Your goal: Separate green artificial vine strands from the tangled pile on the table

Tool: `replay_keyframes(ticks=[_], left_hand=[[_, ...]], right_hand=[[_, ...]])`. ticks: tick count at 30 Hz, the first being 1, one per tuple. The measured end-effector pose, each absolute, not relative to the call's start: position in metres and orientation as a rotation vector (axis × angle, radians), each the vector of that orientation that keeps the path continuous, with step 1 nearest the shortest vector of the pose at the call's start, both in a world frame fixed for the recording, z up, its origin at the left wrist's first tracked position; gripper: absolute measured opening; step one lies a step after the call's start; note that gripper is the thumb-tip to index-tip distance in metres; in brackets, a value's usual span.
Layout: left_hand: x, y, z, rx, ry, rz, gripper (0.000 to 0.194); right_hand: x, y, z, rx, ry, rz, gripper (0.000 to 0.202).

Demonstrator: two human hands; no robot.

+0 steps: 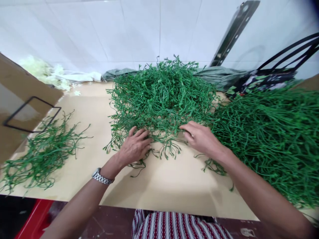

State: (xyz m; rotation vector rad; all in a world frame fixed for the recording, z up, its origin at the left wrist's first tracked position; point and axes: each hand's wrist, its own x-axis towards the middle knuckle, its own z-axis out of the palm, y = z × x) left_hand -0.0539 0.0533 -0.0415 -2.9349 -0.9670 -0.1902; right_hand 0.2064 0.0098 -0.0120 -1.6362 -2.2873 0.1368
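Note:
A heap of green artificial stems [164, 93] lies at the middle of the tan table surface [159, 192]. My left hand [136, 146], with a metal watch on the wrist, rests at the heap's near left edge, its fingers spread over some stems. At the near right edge, my right hand [199, 136] has its thumb and index finger pinched together by the stems; whatever lies between the fingertips is too small to make out. A few loose stems [170, 147] fan out on the table between the two hands.
A larger green pile [274, 139] covers the right side. A smaller bunch [47, 152] lies left, near a black wire frame [32, 130] and a cardboard box [15, 79]. Pale flowers [42, 71] sit at the back left. A patterned dark bundle [269, 81] is at the back right.

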Motion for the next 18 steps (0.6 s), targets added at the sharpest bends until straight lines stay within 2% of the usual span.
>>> replay_keyframes(ticks=[4,9,15,18], left_hand=[[-0.057,0.068,-0.045,-2.842,-1.063,-0.221,0.026],[-0.047,0.083,-0.046,-2.835,-1.146,-0.355,0.024],[-0.049,0.088,-0.036,-2.881,-1.193,-0.632,0.022],[-0.048,0.066,-0.023,-2.832,-1.184,-1.046,0.017]], right_hand=[[0.216,-0.006,0.021,-1.417,-1.847,0.464,0.014],[0.223,-0.011,0.041,-1.209,-1.454,0.695,0.008],[0.225,-0.034,0.041,-1.117,-1.569,0.764,0.009],[0.209,-0.047,0.023,-1.065,-1.832,0.872,0.014]])
